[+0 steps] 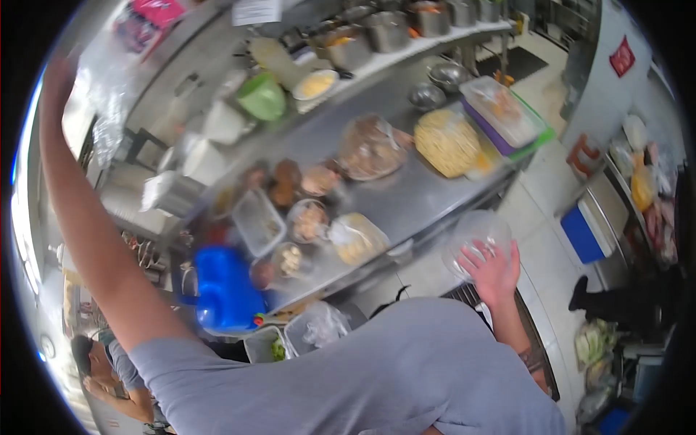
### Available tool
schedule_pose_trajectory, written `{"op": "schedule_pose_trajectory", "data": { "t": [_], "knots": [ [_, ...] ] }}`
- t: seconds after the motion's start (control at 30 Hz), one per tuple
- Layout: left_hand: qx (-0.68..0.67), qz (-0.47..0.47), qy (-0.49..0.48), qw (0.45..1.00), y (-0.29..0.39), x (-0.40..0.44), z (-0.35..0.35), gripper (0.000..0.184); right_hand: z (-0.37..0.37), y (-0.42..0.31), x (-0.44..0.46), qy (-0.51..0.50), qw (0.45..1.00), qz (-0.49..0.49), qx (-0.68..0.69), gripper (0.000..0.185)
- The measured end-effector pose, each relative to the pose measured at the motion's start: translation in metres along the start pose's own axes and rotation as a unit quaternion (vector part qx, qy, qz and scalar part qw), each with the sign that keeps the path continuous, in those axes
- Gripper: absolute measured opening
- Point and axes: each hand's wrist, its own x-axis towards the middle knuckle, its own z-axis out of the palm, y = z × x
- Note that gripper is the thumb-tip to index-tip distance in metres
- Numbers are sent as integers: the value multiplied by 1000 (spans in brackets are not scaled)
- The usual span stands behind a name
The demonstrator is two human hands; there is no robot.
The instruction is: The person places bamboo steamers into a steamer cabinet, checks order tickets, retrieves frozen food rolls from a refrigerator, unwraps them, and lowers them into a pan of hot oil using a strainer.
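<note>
My left arm stretches up to the far upper left. My left hand [61, 72] is at the edge of the view near a hanging sheet of clear plastic [110, 109]; its fingers are too blurred to make out. Low on the right, beside the steel table [428, 210], my right hand [491, 274] holds a round clear plastic bowl [475, 235], its fingers showing through the plastic. On the table near it are a bag of pale food [359, 239], a bag of yellow noodles [447, 141] and a large bag of brownish food [372, 147].
A blue jug [228, 288] stands at the table's left end by an open clear tub [259, 222]. Steel pots [388, 32] line the shelf above, with a green bowl [261, 98]. Another person [123, 377] is at lower left. A blue-and-white box [586, 230] is at right.
</note>
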Motion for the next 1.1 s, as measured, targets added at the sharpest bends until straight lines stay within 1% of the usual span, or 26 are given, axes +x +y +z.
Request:
{"op": "schedule_pose_trajectory", "data": {
  "t": [0.03, 0.07, 0.1, 0.13, 0.17, 0.2, 0.23, 0.27, 0.3, 0.33, 0.37, 0.43, 0.5, 0.57, 0.6, 0.63, 0.7, 0.77, 0.8, 0.83, 0.87, 0.9, 0.97, 1.0, 1.07, 1.1],
  "knots": [
    [-89, -36, 25, 995, 109, -71, -38, 58, 4, -15, 0, 21, 1000, 5, -1, 62],
    [-311, 78, 119, 940, 229, -133, -70, 55, 1, -29, -2, 38, 999, 14, -1, 59],
    [-502, 45, 8, 864, 299, -183, -85, 49, -4, -42, -2, 44, 999, 18, -1, 59],
    [-497, 130, -92, 853, 349, -240, -75, 50, -11, -55, -1, 57, 998, 36, -12, 60],
    [-404, 214, -220, 862, 428, -289, -102, 54, -18, -68, 0, 68, 996, 52, -24, 62],
    [-595, 311, -374, 640, 472, -307, -78, 66, -22, -79, 1, 69, 996, 49, -28, 62],
    [-608, 319, -410, 601, 531, -344, -62, 82, -24, -87, 3, 91, 991, 81, -62, 64],
    [-594, 265, -467, 598, 588, -368, -56, 92, -25, -94, 8, 109, 983, 111, -96, 66],
    [-618, 199, -435, 624, 636, -399, -39, 95, -32, -99, 13, 91, 979, 136, -121, 73],
    [-636, 129, -441, 619, 679, -426, -21, 92, -29, -106, 15, 86, 979, 132, -128, 73],
    [-652, 59, -447, 610, 710, -446, -2, 89, -23, -107, 17, 75, 971, 169, -152, 77],
    [-602, 12, -519, 607, 746, -465, 29, 74, -17, -113, 30, 64, 959, 208, -183, 81],
    [-646, -120, -473, 587, 762, -475, 65, 57, -25, -117, 48, 59, 931, 259, -249, 83],
    [-665, -244, -486, 512, 759, -459, 116, 46, -38, -125, 67, 39, 920, 241, -307, 81],
    [-679, -296, -448, 500, 759, -450, 149, 42, -44, -129, 76, 19, 908, 218, -359, 79],
    [-691, -347, -408, 486, 758, -435, 180, 37, -50, -138, 86, 13, 901, 219, -374, 63],
    [-717, -427, -348, 427, 757, -384, 223, 25, -68, -164, 107, 18, 900, 224, -372, 56],
    [-719, -399, -341, 455, 760, -350, 314, 15, -82, -194, 130, 43, 910, 210, -355, 38],
    [-694, -202, -281, 632, 761, -347, 389, 14, -95, -211, 140, 49, 909, 212, -357, 38],
    [-618, 10, -198, 761, 770, -335, 450, 14, -109, -232, 151, 76, 908, 198, -361, 36],
    [-727, -252, -242, 591, 776, -290, 451, 15, -125, -254, 161, 105, 906, 184, -367, 35],
    [-753, -488, -264, 355, 783, -242, 450, 16, -143, -276, 169, 149, 898, 163, -381, 32],
    [-753, -270, -120, 588, 805, -249, 641, 17, -188, -320, 172, 244, 869, 113, -416, 29],
    [-736, -306, -160, 583, 809, -231, 626, 19, -217, -342, 165, 292, 847, 85, -437, 28],
    [-696, -374, -239, 564, 814, -186, 572, 27, -322, -389, 136, 400, 782, 70, -473, 22],
    [-695, -370, -248, 563, 821, -169, 572, 27, -380, -415, 106, 429, 770, 74, -466, 19]
  ]
}}
